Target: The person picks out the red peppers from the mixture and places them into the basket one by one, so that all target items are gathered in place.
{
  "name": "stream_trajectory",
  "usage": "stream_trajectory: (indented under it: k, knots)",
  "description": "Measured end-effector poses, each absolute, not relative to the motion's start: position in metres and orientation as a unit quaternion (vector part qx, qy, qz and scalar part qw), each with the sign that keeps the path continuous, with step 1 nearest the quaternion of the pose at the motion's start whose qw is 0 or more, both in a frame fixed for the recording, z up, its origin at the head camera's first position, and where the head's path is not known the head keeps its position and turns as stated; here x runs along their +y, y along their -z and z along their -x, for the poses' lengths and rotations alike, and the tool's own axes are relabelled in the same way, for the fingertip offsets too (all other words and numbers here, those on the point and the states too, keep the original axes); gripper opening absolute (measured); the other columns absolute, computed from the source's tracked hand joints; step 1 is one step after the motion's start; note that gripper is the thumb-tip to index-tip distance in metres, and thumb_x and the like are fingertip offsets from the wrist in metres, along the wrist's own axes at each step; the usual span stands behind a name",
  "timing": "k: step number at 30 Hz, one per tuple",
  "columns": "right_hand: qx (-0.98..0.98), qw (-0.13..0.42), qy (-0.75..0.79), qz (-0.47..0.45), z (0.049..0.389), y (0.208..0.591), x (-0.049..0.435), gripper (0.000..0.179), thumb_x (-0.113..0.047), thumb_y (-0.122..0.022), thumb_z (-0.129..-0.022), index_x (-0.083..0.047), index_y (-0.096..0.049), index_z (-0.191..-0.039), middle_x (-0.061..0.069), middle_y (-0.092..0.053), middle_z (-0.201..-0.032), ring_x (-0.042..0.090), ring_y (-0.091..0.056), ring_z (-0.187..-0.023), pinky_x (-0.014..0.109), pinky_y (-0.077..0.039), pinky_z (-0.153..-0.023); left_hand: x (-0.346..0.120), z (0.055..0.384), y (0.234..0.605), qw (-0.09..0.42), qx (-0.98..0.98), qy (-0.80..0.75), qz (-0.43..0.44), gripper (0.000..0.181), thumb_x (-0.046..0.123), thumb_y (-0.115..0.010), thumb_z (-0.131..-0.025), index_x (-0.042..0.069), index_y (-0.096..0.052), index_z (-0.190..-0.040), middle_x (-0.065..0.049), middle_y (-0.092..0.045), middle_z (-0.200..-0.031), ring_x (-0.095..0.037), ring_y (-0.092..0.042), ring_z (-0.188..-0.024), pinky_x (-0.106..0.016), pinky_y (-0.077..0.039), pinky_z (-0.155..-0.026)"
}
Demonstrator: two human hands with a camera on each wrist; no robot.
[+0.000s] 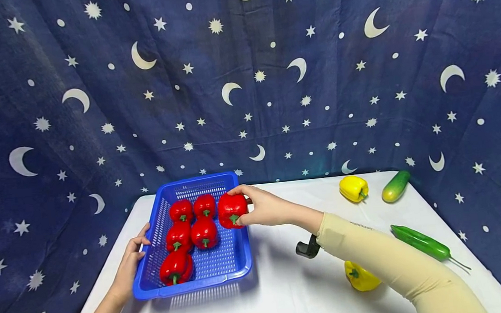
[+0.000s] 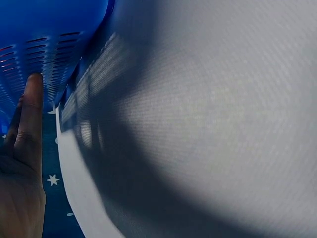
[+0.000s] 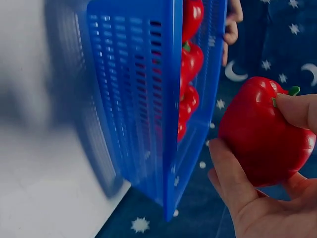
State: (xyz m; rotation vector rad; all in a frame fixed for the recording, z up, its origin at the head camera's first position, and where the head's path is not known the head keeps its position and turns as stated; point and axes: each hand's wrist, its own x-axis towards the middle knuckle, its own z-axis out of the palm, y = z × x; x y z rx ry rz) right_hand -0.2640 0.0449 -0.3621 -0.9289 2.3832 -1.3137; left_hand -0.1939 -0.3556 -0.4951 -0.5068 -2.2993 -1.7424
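My right hand [image 1: 264,206] grips a red bell pepper [image 1: 232,210] over the right rim of a blue perforated plastic basket [image 1: 242,271]. In the right wrist view the held pepper [image 3: 267,134] sits between thumb and fingers, its green stem near the thumb, higher than the rim. Several more red bell peppers [image 1: 179,236] lie inside the basket, toward its left and back. My left hand [image 1: 130,261] is at the basket's left side, its fingers extended against it. In the left wrist view one straight finger of the left hand [image 2: 27,144] points up along the slotted wall.
Right of the basket on the white table [image 1: 298,291] lie a yellow bell pepper [image 1: 353,188] at the back and another yellow bell pepper [image 1: 360,277] partly behind my right forearm. A green-yellow cucumber-like vegetable [image 1: 395,187] and a long green pepper [image 1: 421,242] lie far right. A starry curtain [image 1: 271,90] hangs behind.
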Motion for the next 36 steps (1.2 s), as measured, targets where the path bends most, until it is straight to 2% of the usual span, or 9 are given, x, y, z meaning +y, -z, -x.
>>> stream_trajectory:
  k: [3,10,17,23,29,36]
  knots:
    - [0.829,0.140,0.425,0.337,0.262,0.362,0.032,0.066,-0.015,-0.075,-0.084,-0.011,-0.049,-0.144,0.003,-0.058,-0.132,0.019,-0.059,-0.116,0.035,-0.051,-0.094,-0.356,0.193,0.495,0.104,-0.783,0.590,0.168,0.024,-0.010,-0.025,-0.096,-0.006,-0.037,-0.116,-0.015,-0.020,-0.168,0.001,-0.026,-0.144,-0.011,-0.031,-0.104]
    - [0.848,0.175,0.361,0.347,0.256,0.369,0.008,0.067,-0.021,-0.080,-0.084,-0.016,-0.050,-0.143,0.004,-0.054,-0.137,0.015,-0.055,-0.118,0.027,-0.051,-0.091,-0.355,0.192,0.494,0.096,-0.793,0.582,0.156,0.023,-0.007,-0.027,-0.097,-0.005,-0.036,-0.118,-0.015,-0.018,-0.169,-0.001,-0.025,-0.146,-0.010,-0.033,-0.102]
    - [0.856,0.202,0.302,0.369,0.252,0.380,-0.010,0.063,-0.025,-0.081,-0.084,-0.016,-0.053,-0.139,0.003,-0.054,-0.137,0.012,-0.054,-0.118,0.027,-0.048,-0.094,-0.354,0.191,0.491,0.093,-0.794,0.581,0.155,0.023,-0.006,-0.027,-0.098,-0.005,-0.036,-0.119,-0.015,-0.017,-0.169,-0.005,-0.024,-0.148,-0.011,-0.034,-0.101]
    - [0.855,0.228,0.245,0.397,0.250,0.386,-0.022,0.061,-0.031,-0.083,-0.084,-0.016,-0.055,-0.136,-0.002,-0.059,-0.129,0.009,-0.054,-0.114,0.026,-0.048,-0.094,-0.354,0.191,0.491,0.092,-0.787,0.589,0.157,0.023,-0.008,-0.026,-0.097,-0.007,-0.035,-0.118,-0.015,-0.017,-0.169,-0.008,-0.022,-0.150,-0.011,-0.034,-0.102]
    - [0.861,0.232,0.197,0.407,0.249,0.393,-0.032,0.060,-0.033,-0.083,-0.083,-0.013,-0.057,-0.133,-0.003,-0.063,-0.122,0.008,-0.056,-0.111,0.026,-0.045,-0.097,-0.354,0.190,0.492,0.089,-0.795,0.582,0.150,0.023,-0.007,-0.027,-0.098,-0.006,-0.035,-0.119,-0.014,-0.017,-0.169,-0.008,-0.021,-0.150,-0.010,-0.031,-0.103]
    - [0.876,0.237,0.167,0.386,0.244,0.397,-0.042,0.063,-0.038,-0.085,-0.082,-0.014,-0.057,-0.134,-0.003,-0.064,-0.123,0.009,-0.056,-0.111,0.027,-0.045,-0.097,-0.354,0.191,0.492,0.090,-0.798,0.575,0.155,0.022,-0.006,-0.027,-0.099,-0.006,-0.035,-0.120,-0.015,-0.016,-0.169,-0.011,-0.020,-0.152,-0.010,-0.031,-0.103]
